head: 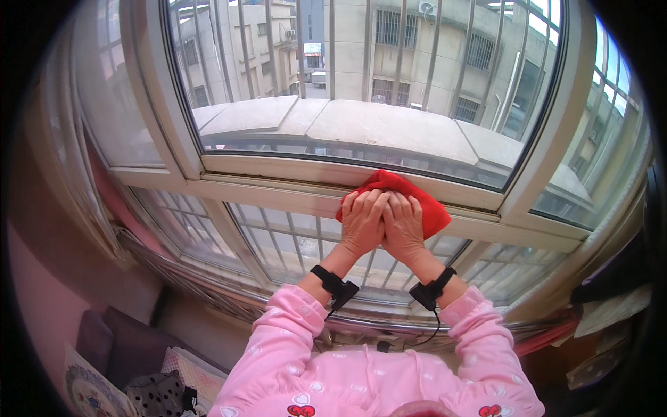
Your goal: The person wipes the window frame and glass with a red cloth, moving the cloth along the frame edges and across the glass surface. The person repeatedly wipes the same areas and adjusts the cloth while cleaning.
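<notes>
A folded red cloth point(430, 208) lies against the window frame's middle rail point(292, 195), just below the large pane. Side by side, my left hand point(363, 219) and my right hand point(404, 224) hold it, with fingers bent over its near side and thumbs close together. Part of the cloth is hidden under the hands, and its right corner sticks out past my right hand. Dark grime shows along the sliding track point(276, 181) left of the cloth.
Metal security bars point(332, 52) stand outside the large glass pane point(365, 114). A metal railing point(385, 327) runs between my body and the lower panes. Curtains point(68, 120) hang at the left. A dark sofa point(140, 339) with fabric items is lower left; hanging clothes point(615, 271) are at the right.
</notes>
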Demonstrator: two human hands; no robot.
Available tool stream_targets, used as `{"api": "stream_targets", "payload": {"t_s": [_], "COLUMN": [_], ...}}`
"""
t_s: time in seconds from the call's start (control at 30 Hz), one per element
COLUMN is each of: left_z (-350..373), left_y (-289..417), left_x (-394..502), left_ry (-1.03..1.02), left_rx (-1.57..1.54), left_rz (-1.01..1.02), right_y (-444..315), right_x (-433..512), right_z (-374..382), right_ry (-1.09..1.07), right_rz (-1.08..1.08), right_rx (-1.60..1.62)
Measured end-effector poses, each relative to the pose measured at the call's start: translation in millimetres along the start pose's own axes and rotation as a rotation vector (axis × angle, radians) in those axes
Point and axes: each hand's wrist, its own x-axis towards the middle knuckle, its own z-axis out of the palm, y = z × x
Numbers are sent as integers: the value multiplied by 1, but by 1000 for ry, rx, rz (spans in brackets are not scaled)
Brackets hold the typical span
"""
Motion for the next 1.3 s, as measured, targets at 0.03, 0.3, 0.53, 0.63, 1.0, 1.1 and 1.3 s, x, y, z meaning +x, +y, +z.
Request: {"api": "stream_targets", "payload": {"t_s": [0.03,0.3,0.53,0.63,1.0,1.1,1.3], "left_z": [-10,-86,-119,-114,-65,-55,-60], "left_y": [-15,-136,-178,-169,-97,-82,-95], "left_x": [-3,-24,-28,-26,-14,-12,-11], "left_ry": [12,28,39,84,15,-19,10], "left_rx": [20,154,213,221,47,22,30], "left_rz": [6,1,-38,-66,-79,-43,10], "right_y": [-12,-113,-155,-152,-86,-74,-83], "right_x": [9,85,116,116,70,58,62], "right_z": [6,61,82,78,33,26,34], "right_ry": [-4,0,4,11,-35,-34,-33], "right_rz": [-15,-133,-169,-178,-79,-45,-13], "right_rx": [8,102,111,87,29,-7,-63]}}
